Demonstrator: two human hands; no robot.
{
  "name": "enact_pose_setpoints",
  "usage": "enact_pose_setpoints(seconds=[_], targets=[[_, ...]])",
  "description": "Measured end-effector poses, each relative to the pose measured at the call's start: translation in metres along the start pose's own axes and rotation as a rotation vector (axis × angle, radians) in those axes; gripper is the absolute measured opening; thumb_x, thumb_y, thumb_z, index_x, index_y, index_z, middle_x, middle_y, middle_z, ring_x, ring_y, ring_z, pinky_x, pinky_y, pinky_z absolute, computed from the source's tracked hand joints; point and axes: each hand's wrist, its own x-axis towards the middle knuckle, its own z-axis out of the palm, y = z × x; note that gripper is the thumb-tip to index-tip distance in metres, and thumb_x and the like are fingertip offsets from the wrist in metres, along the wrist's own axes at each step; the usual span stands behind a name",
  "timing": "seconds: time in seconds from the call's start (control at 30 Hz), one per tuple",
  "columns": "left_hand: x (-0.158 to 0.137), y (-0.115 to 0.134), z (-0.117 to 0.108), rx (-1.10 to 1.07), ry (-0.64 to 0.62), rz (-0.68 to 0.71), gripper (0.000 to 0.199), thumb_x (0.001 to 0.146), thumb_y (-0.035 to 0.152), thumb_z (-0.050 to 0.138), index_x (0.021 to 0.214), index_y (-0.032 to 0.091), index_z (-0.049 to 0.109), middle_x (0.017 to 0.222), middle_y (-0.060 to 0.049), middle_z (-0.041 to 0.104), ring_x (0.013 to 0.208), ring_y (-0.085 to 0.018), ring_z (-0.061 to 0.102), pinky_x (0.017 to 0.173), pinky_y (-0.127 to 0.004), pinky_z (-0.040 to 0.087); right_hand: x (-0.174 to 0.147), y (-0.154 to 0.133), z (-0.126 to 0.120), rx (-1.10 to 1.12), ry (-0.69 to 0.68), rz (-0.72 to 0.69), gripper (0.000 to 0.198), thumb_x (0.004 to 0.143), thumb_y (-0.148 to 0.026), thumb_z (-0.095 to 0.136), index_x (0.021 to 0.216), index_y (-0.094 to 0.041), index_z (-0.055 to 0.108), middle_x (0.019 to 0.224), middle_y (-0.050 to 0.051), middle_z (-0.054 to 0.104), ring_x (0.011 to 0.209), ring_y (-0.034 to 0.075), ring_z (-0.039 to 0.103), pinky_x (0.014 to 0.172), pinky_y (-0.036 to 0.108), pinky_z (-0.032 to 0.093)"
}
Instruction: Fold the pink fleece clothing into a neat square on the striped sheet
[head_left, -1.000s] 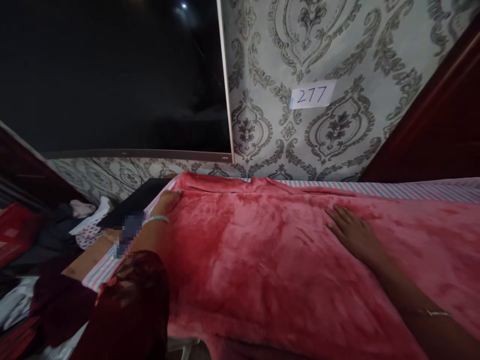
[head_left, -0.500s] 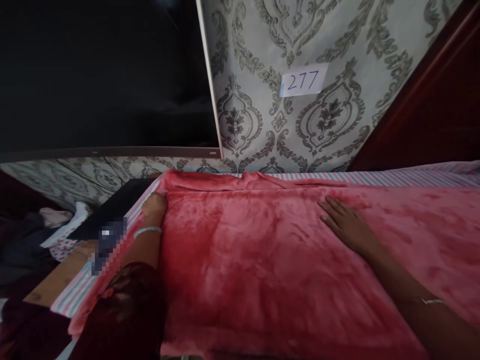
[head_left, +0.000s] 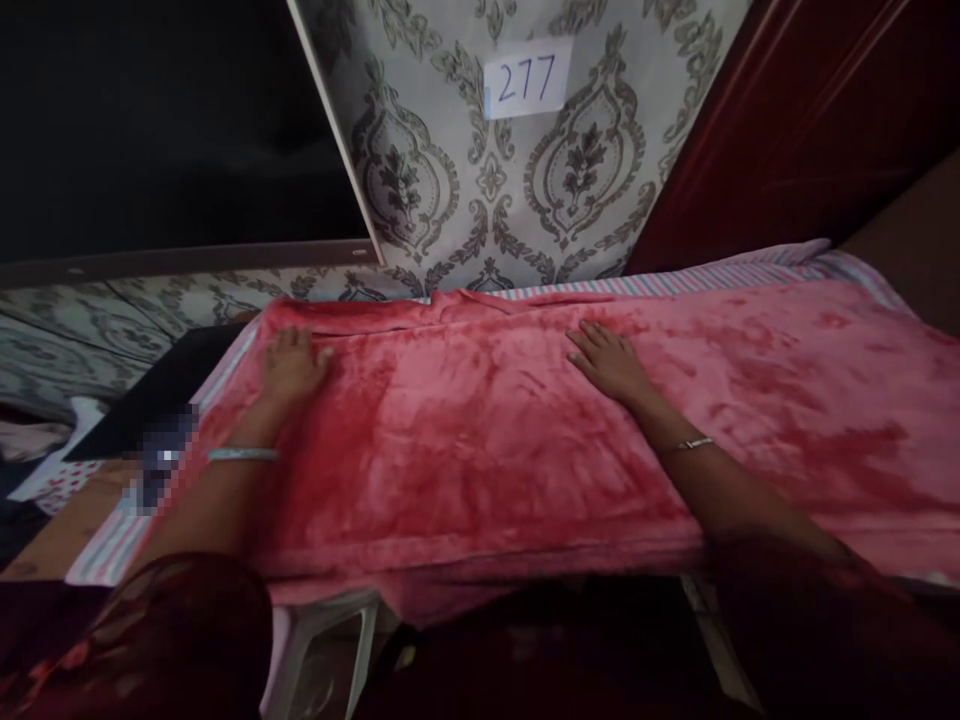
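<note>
A plush pink-red blanket (head_left: 465, 430) lies spread over a long table-like surface, with a loose fold along its far edge. My left hand (head_left: 294, 365) rests flat on the blanket near its far left corner, fingers spread. Farther right, my right hand (head_left: 606, 360) lies palm down on the blanket, its fingers stretched toward the far edge. Neither hand grips anything. Beneath the blanket a striped cloth (head_left: 675, 287) shows along the back and left edges.
A large dark screen (head_left: 165, 130) stands at the back left against patterned wallpaper. A paper marked 277 (head_left: 527, 80) is stuck to the wall. Dark red wooden panelling (head_left: 757, 140) rises at the back right. Below the near edge stands a white plastic stool (head_left: 330, 640).
My left hand has gone from closed at the blanket's left edge to open and flat on top. The view has shifted right and down; my right hand stays flat on the blanket.
</note>
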Motion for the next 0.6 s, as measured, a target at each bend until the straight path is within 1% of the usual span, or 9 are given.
enact_pose_setpoints(seconds=[0.07,0.1,0.17,0.23,0.3,0.37,0.5,0.6], targets=[[-0.018,0.03,0.003,0.001,-0.068,0.063,0.059,0.103,0.041,0.042,0.152,0.009,0.038,0.163,-0.021,0.033,0.152,-0.035,0.025,0.122,-0.056,0.024,0.002,0.001,-0.001,0.014,-0.01,-0.002,0.061,0.103,-0.054,0.027,0.152,-0.023,0.048,0.162,0.011,0.038,0.148,0.036,0.034,0.114,0.063,0.033],[-0.029,0.044,0.005,-0.004,-0.113,0.13,0.062,0.103,0.042,0.04,0.156,0.01,0.033,0.166,-0.02,0.026,0.155,-0.034,0.018,0.124,-0.056,0.017,0.004,0.001,-0.003,0.021,-0.023,0.001,0.061,0.104,-0.055,0.027,0.152,-0.022,0.047,0.163,0.012,0.037,0.148,0.037,0.033,0.115,0.063,0.032],[-0.051,0.066,0.009,-0.013,-0.197,0.255,0.065,0.102,0.047,0.039,0.159,0.017,0.029,0.17,-0.015,0.02,0.157,-0.034,0.011,0.124,-0.058,0.012,0.007,0.003,-0.008,0.044,-0.071,0.009,0.063,0.104,-0.055,0.027,0.153,-0.02,0.047,0.164,0.013,0.035,0.149,0.037,0.032,0.116,0.063,0.031],[-0.07,0.077,0.015,-0.015,-0.253,0.294,0.066,0.101,0.05,0.038,0.159,0.021,0.03,0.17,-0.013,0.019,0.157,-0.034,0.011,0.124,-0.059,0.011,0.007,0.008,-0.015,0.091,-0.119,-0.014,0.065,0.104,-0.054,0.024,0.153,-0.017,0.046,0.164,0.014,0.034,0.15,0.037,0.031,0.117,0.061,0.03],[-0.083,0.079,0.024,-0.011,-0.267,0.271,0.065,0.101,0.048,0.037,0.159,0.02,0.031,0.17,-0.013,0.02,0.157,-0.033,0.013,0.124,-0.058,0.013,-0.002,0.017,-0.022,0.139,-0.121,-0.062,0.067,0.104,-0.056,0.023,0.154,-0.016,0.045,0.164,0.014,0.035,0.15,0.036,0.032,0.119,0.059,0.029],[-0.089,0.075,0.032,-0.012,-0.234,0.249,0.064,0.1,0.046,0.035,0.159,0.02,0.032,0.169,-0.012,0.023,0.157,-0.032,0.015,0.124,-0.055,0.013,-0.021,0.028,-0.028,0.146,-0.1,-0.082,0.069,0.103,-0.059,0.024,0.154,-0.018,0.045,0.164,0.014,0.034,0.15,0.037,0.031,0.119,0.06,0.027],[-0.088,0.069,0.039,-0.023,-0.176,0.26,0.062,0.1,0.045,0.032,0.158,0.022,0.034,0.167,-0.009,0.031,0.156,-0.028,0.019,0.125,-0.052,0.015,-0.078,0.052,-0.036,0.07,-0.097,0.002,0.064,0.102,-0.061,0.03,0.154,-0.028,0.043,0.165,0.01,0.034,0.151,0.039,0.028,0.115,0.069,0.026],[-0.087,0.072,0.034,-0.033,-0.168,0.281,0.059,0.101,0.043,0.03,0.155,0.02,0.038,0.164,-0.009,0.037,0.154,-0.027,0.025,0.124,-0.048,0.019,-0.112,0.065,-0.042,0.032,-0.088,0.078,0.062,0.102,-0.059,0.03,0.156,-0.029,0.04,0.165,0.01,0.034,0.152,0.038,0.027,0.114,0.068,0.029]])
